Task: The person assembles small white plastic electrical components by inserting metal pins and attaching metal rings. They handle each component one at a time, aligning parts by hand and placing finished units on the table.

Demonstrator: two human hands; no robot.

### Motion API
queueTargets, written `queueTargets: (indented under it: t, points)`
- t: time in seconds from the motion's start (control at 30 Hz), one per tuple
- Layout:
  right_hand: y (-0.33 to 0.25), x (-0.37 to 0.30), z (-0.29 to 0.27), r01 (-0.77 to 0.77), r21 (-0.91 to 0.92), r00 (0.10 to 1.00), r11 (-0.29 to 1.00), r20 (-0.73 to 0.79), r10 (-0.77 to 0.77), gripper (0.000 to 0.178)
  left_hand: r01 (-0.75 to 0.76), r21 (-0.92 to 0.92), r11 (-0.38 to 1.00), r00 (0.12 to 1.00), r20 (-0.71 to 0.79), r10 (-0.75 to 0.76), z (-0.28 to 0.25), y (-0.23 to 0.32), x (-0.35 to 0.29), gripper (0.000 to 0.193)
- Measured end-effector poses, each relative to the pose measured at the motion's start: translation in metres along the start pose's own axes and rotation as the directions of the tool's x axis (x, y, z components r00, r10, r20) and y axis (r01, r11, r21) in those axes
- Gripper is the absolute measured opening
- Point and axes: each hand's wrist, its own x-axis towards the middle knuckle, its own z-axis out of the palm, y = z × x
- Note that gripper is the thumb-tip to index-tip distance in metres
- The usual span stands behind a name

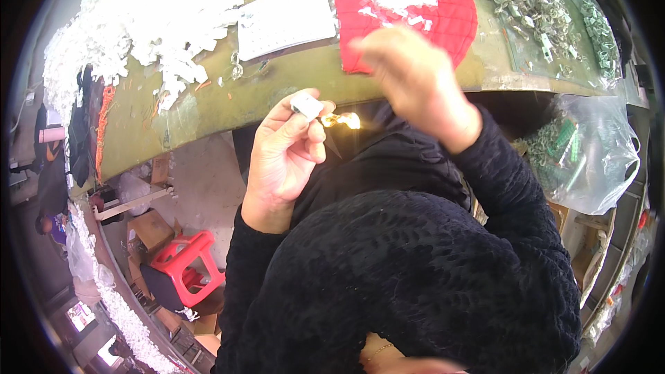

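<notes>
I see the left hand (285, 152) pinching a small white block (306, 105), shiny gold piece (341, 120) beside it, at the table's (208, 114) near edge. Right hand (421, 90) blurred before red cloth (454, 21); grip, I cannot tell.

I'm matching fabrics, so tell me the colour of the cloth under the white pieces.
The cloth is red; it shows best in the head view.

plush black long-sleeved top (409, 270) with a faint embossed pattern, thin gold-coloured necklace (378, 352)
</notes>
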Motion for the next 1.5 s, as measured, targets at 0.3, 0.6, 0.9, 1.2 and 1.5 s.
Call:
queueTargets:
  t: [0.3, 0.6, 0.9, 1.2, 1.5]
  points:
    - [0.062, 0.008, -0.012, -0.06, -0.5, 0.966, 0.864, 0.19, 0.177, 0.009, 0.069, -0.098, 0.993, 0.994, 0.095, -0.06, -0.004, -0.004, 0.005, 0.04]
    - [0.027, 0.015, -0.018, -0.077, -0.165, 0.984, 0.983, 0.148, 0.102, 0.009, 0.066, -0.056, 0.996, 0.997, 0.045, -0.064, 0.005, -0.011, 0.004, 0.024]
    - [-0.04, 0.023, 0.002, -0.052, 0.208, 0.924, 0.977, 0.382, -0.032, 0.017, 0.03, 0.002, 1.0, 0.996, 0.081, -0.03, 0.003, -0.011, -0.003, 0.022]
    - [-0.051, 0.027, -0.007, 0.037, 0.177, 0.882, 0.983, 0.457, -0.116, 0.01, 0.051, 0.043, 0.998, 0.995, 0.086, -0.054, 0.002, -0.013, -0.005, 0.025]
    - [-0.045, 0.024, -0.01, -0.119, 0.144, 0.847, 0.982, 0.53, 0.025, 0.012, 0.015, 0.079, 0.997, 0.997, 0.077, -0.021, 0.003, -0.011, -0.003, 0.026]
